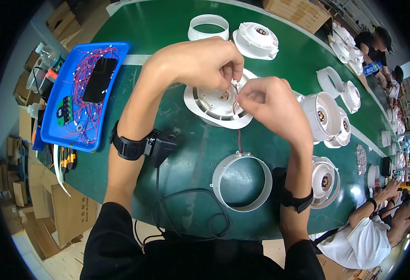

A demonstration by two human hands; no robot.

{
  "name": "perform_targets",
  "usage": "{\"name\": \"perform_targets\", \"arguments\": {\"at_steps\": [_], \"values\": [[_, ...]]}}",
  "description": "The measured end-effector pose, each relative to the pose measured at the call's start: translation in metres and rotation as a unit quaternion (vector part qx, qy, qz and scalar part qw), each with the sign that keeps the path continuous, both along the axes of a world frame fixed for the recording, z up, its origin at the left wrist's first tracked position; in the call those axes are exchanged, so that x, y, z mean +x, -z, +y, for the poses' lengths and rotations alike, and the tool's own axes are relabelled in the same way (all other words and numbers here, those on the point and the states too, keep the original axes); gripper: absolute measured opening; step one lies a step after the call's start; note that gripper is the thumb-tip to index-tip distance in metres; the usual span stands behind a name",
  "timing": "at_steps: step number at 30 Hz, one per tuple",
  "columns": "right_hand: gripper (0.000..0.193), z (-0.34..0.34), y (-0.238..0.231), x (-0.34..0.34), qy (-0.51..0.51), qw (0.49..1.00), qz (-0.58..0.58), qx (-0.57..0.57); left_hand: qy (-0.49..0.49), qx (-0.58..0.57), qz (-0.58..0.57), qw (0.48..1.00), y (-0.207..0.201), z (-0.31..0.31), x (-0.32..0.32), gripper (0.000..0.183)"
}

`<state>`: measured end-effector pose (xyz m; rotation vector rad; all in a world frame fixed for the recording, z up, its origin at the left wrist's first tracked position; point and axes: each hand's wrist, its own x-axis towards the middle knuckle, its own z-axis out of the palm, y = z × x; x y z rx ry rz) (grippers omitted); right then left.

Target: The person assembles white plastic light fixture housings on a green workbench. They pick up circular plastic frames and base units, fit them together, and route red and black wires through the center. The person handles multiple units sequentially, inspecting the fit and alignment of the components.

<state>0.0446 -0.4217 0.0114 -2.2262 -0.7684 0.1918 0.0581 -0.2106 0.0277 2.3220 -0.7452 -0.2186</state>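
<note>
The left hand (208, 60) and right hand (274, 103) seemingly pinch thin red wires (234, 108) over a round white plastic housing (211, 99); rectangular blue tray (55, 132), nine o'clock.

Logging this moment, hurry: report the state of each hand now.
Left hand: closed, fingertips apparently pinching thin wires above the white housing.
Right hand: closed, thumb and fingertips apparently pinching the same wires.

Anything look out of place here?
Yes: a black phone lies on the tangled wires in the blue tray, an odd spot among parts. Nothing odd shows on the white housing, though the left hand and right hand partly hide it.
</note>
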Motion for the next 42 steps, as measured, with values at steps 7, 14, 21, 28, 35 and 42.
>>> {"name": "perform_targets", "arguments": {"at_steps": [7, 14, 21, 28, 35, 42], "values": [[0.016, 0.0, 0.002, 0.001, 0.004, 1.0, -0.021, 0.018, -0.019, 0.028, -0.004, 0.999, 0.001, 0.0, 0.004, 0.023], [0.019, 0.001, 0.001, 0.001, 0.019, 0.999, -0.023, 0.021, -0.046, 0.076, -0.001, 0.996, -0.005, -0.002, 0.002, 0.021], [0.02, 0.001, 0.005, 0.002, 0.032, 0.998, -0.036, 0.035, 0.007, 0.031, 0.017, 0.999, 0.001, -0.001, 0.002, 0.019], [0.021, 0.006, 0.005, -0.001, 0.061, 0.996, -0.046, 0.046, 0.035, 0.064, -0.026, 0.997, 0.009, -0.006, 0.004, 0.022], [0.022, 0.009, 0.003, 0.0, 0.13, 0.991, -0.043, 0.004, 0.011, 0.056, -0.007, 0.998, 0.006, -0.007, 0.004, 0.019], [0.024, -0.002, 0.007, 0.007, 0.104, 0.994, -0.015, -0.022, -0.008, 0.129, 0.052, 0.99, -0.003, 0.0, -0.002, 0.02]]}}
